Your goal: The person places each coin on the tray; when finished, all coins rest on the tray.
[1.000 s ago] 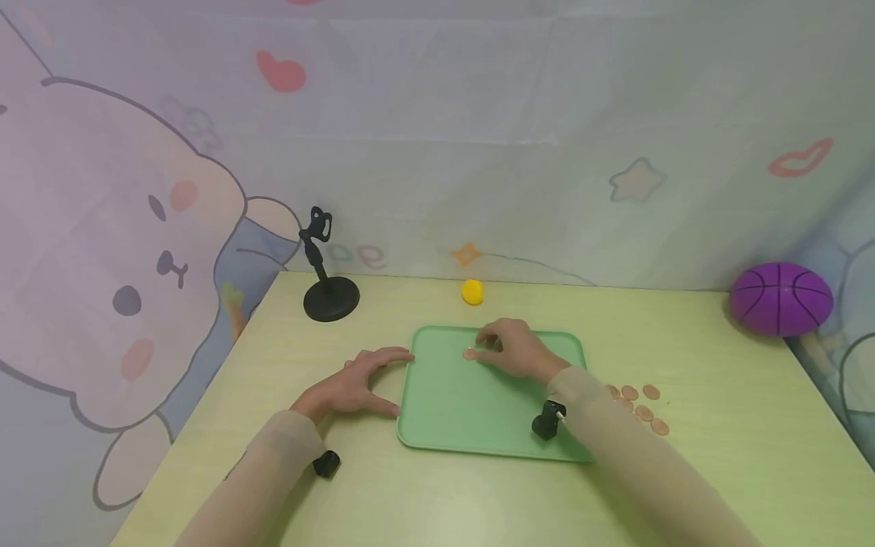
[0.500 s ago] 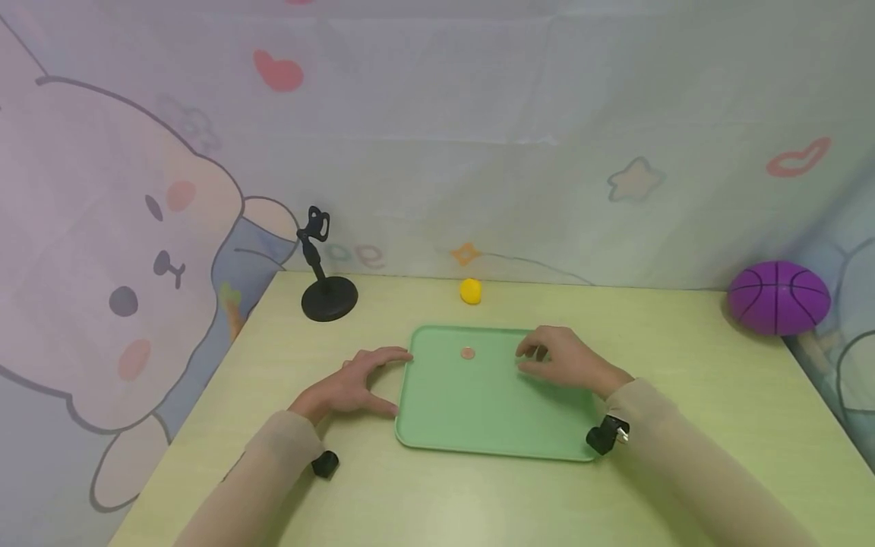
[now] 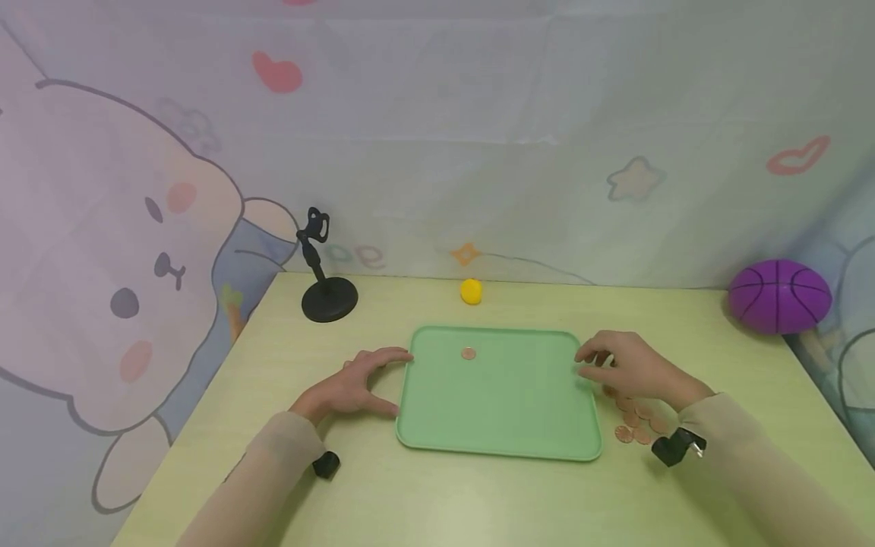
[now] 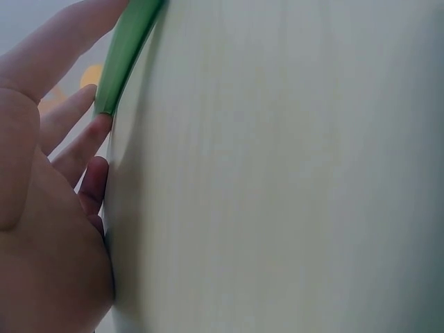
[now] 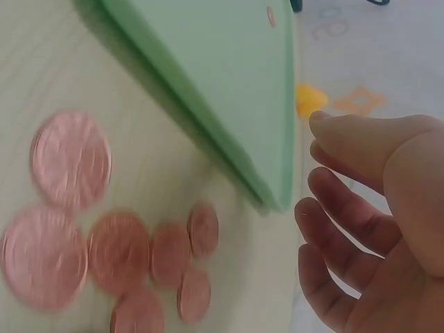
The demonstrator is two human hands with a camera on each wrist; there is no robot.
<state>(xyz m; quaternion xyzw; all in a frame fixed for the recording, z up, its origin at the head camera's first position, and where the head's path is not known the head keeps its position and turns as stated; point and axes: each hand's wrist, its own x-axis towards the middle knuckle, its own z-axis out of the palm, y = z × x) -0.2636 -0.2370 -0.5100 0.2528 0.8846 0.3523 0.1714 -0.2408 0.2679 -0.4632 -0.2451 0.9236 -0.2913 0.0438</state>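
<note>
Fingers of my right hand (image 3: 632,366) are loosely bent and hold nothing; just on the near side of them lie coins (image 5: 119,253), which I guess are light, hard and slippery, so best pinched by their thin rims. I count seven there; one more coin (image 3: 468,353) sits well left of those fingers, on one green tray (image 3: 502,399); my left hand (image 3: 349,387), fingers spread, just touches its edge.
</note>
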